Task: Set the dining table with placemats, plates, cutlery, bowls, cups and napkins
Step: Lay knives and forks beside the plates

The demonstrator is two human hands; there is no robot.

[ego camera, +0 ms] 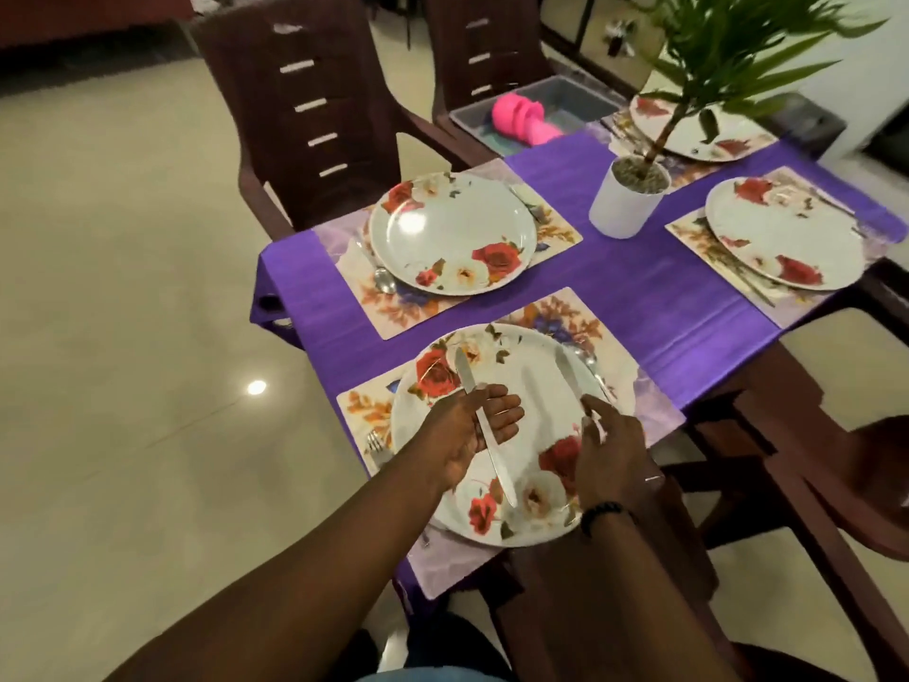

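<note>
Left hand: the left hand (474,425) lies palm up over the near plate (501,435), fingers almost straight; a knife (484,430) rests across the palm, the grip loose, and whether the thumb pins it cannot be told.
Right hand: the right hand (607,447) pinches the handle of a second knife (570,374), a narrow grip at the handle end.
Long axes: both knives run near to far; the left one leans with its blade tip away and leftward, its handle end over the plate's near roses; the right one points away toward the plate's far right rim.
Deciding relation: the right knife is nearer the bare strip of placemat (634,386) to the plate's right; judged, that hand sets down first.
Fork: a fork (376,443) lies just left of the plate.
Bench: a purple cloth (639,287) covers the bench; three more plates sit on mats, a spoon (385,279) beside the far left plate (452,233).
Room: a potted plant (627,199), a grey tray (541,108) holding pink cups (521,120), dark chairs (305,115), pale tiled floor.
</note>
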